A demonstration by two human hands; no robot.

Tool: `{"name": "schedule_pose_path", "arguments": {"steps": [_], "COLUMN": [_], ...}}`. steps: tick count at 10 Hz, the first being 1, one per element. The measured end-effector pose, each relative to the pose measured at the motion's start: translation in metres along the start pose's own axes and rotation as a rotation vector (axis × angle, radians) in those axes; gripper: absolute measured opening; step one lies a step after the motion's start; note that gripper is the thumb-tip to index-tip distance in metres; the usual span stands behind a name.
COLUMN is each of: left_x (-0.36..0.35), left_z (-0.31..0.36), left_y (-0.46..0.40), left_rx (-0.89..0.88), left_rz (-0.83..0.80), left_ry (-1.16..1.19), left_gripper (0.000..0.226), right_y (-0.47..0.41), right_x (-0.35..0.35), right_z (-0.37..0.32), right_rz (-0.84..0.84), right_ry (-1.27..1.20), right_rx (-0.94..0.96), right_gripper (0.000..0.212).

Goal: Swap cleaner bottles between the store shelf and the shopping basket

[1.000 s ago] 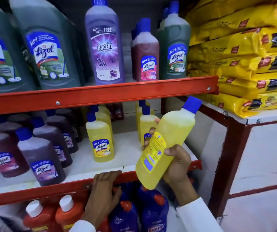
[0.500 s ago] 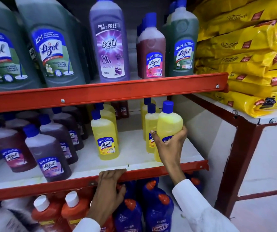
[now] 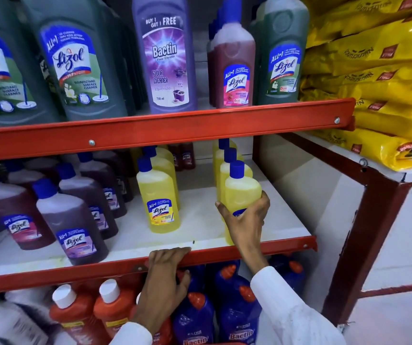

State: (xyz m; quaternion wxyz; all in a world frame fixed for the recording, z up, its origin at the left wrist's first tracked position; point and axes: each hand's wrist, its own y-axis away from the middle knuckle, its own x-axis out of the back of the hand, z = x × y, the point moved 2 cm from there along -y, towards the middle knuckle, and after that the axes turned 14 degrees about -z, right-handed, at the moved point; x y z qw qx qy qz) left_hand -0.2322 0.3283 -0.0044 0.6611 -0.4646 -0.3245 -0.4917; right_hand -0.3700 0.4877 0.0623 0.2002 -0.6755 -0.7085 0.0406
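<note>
Only the head view here. No shopping basket anywhere in frame, and the big green Lizol jugs point(image 3: 75, 61) up top are cut off at the upper edge. The right hand point(image 3: 246, 220) covers most of the label on the yellow Lizol bottle point(image 3: 242, 192) it has hold of, so just a sliver of blue print shows above the thumb. That bottle stands upright at the front right of the middle shelf point(image 3: 135, 242), first in a row of matching yellow ones, fingers wrapped round its lower body. The left hand point(image 3: 165, 282) is curled over the shelf's red front lip, holding no bottle. Below it, the blue Bactin bottles point(image 3: 237, 314) are partly hidden by both white sleeves.
</note>
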Motion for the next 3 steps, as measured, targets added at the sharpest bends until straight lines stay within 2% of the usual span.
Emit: {"name": "schedule_pose_path", "arguments": {"steps": [2,3], "left_x": [0.000,0.004], "left_z": [-0.003,0.003], "left_y": [0.000,0.001], "left_rx": [0.001,0.008], "left_rz": [-0.018,-0.034], "left_ry": [-0.026,-0.049], "left_gripper": [0.054,0.056], "right_y": [-0.002,0.004], "right_x": [0.006,0.014], "right_z": [0.000,-0.004], "right_rz": [-0.043,-0.012], "right_ry": [0.049,0.079], "right_rx": [0.000,-0.027], "right_gripper": [0.108,0.120]}}
